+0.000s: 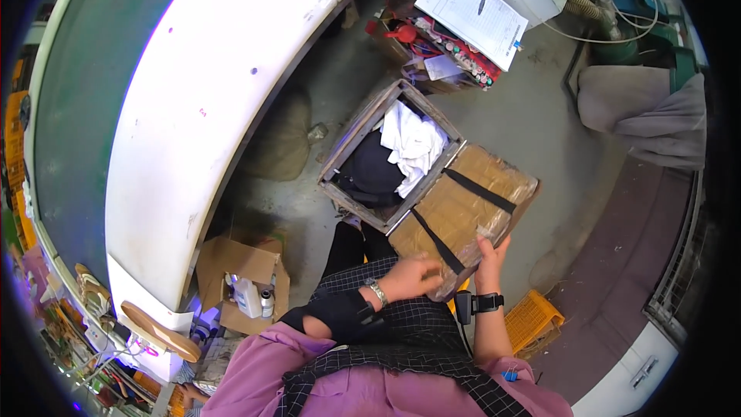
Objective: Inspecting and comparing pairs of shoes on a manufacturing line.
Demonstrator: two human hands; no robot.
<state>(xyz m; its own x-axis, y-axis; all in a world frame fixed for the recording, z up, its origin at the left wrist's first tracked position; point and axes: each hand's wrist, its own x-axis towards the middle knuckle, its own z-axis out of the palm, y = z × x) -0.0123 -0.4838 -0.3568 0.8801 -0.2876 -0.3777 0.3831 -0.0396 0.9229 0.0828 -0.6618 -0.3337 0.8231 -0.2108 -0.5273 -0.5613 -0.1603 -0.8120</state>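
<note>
A wooden box [360, 122] stands open before me, with white cloth [411, 143] and a dark cloth-like thing [374, 166] inside. Its lid [480, 193], covered in brown tape and crossed by two black straps [440, 243], is swung out toward my right side. My right hand [489, 262] grips the lid's near right edge, thumb on top and fingers underneath. Over the near left corner of the lid is my left hand [413, 276], its fingers bent and smeared by motion; whether it touches the lid I cannot tell.
A long white-edged table [177, 93] with a green surface runs along the left. Near it sits a cardboard carton [239, 259] holding bottles. A clipboard with paper [472, 15] lies on a cluttered stand ahead. To the right are a yellow crate [532, 323] and a grey cloth-covered seat [641, 104].
</note>
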